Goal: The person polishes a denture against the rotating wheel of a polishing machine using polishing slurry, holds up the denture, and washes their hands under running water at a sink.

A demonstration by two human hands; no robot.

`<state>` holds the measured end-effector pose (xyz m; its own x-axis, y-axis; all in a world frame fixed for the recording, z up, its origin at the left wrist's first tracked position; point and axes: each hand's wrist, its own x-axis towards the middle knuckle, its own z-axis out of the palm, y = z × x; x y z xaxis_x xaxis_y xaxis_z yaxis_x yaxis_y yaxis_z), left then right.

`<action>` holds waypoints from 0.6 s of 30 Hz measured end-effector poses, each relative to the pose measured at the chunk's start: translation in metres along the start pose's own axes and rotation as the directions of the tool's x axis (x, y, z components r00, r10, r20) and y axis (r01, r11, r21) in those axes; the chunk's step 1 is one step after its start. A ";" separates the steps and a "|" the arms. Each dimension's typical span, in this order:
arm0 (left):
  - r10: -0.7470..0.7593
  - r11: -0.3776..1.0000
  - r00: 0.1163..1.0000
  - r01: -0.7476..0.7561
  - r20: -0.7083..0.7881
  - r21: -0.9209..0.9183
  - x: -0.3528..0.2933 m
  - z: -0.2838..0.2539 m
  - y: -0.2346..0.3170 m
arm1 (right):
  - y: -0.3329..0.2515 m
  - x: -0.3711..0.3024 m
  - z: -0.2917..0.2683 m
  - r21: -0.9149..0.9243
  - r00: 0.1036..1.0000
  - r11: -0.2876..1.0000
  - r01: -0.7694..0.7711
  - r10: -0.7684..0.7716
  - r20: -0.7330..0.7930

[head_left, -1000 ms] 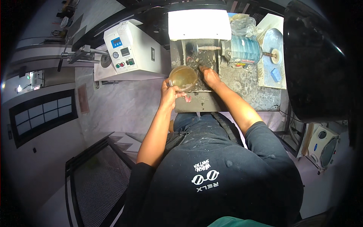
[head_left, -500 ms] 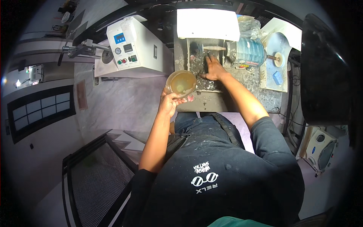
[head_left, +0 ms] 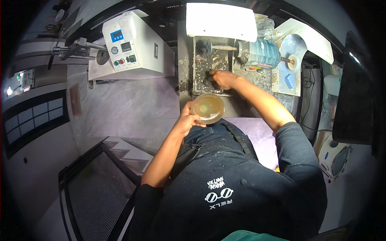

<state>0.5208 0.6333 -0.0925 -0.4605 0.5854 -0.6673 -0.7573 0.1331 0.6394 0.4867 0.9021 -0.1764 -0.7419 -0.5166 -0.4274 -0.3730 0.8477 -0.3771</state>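
Observation:
My left hand point(head_left: 187, 120) grips the near left rim of a round bowl point(head_left: 217, 116), with fingers under it and thumb at the side. Cloudy yellowish-brown liquid stands in the bowl, which is just in front of my waist. My right hand point(head_left: 224, 79) is down in a wet, grey-splashed trough point(head_left: 196, 76), its fingers bunched together. Whatever its fingertips hold, if anything, is hidden. Beyond that hand, a tapered spindle point(head_left: 224, 47) reaches over the trough from a blue motor point(head_left: 262, 54).
A white panel point(head_left: 220, 22) hangs over the trough's far side. Right of the motor, a small buffing wheel point(head_left: 292, 61) sits in a white hood, with a blue block point(head_left: 290, 81) nearby. A white machine with a control panel point(head_left: 120, 44) stands left. A black mesh frame point(head_left: 100, 193) is at lower left.
The bowl in my left hand has come nearer my body and a little to the right. My right hand has drawn back toward the trough's near side, its spread fingers now bunched.

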 end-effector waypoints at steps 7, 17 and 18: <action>-0.203 0.975 0.953 0.175 0.225 0.137 0.063 0.061 -0.066 | 0.026 -0.002 -0.035 0.143 0.865 0.865 -0.481 0.495 -0.079; 0.217 0.846 0.911 -0.355 0.351 0.398 0.161 0.138 -0.117 | 0.010 0.015 0.009 -0.074 0.866 0.864 -0.499 0.499 -0.013; 0.230 0.788 0.882 -0.417 0.411 0.452 0.164 0.140 -0.114 | 0.003 0.010 0.015 -0.095 0.873 0.868 -0.487 0.488 -0.014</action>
<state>0.5964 0.8257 -0.2214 -0.3899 0.8760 -0.2840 -0.1956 0.2226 0.9551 0.4866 0.8973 -0.1945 -0.8371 -0.0356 -0.5459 -0.0154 0.9990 -0.0416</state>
